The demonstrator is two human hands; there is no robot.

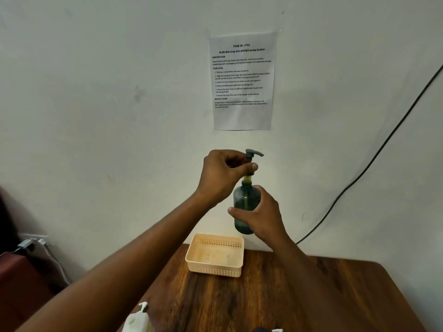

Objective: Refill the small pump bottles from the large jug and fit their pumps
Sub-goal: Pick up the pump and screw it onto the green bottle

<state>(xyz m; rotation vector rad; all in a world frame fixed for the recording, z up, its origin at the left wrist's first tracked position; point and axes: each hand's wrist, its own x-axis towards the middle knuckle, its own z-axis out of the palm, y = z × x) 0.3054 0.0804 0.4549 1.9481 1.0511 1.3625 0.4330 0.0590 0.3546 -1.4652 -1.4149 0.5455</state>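
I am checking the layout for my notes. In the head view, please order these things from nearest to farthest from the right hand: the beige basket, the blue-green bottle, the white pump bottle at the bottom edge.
1. The blue-green bottle: gripped by the right hand, held up before the wall.
2. The beige basket: just below the hand, on the table by the wall.
3. The white pump bottle: lower left, at the frame's bottom edge.

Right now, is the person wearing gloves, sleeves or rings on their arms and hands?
No. Both forearms are bare as far as the picture shows, with no sleeves in view. The left hand and right hand have no gloves, and no rings, watch or bracelets show. Nails look short and plain.
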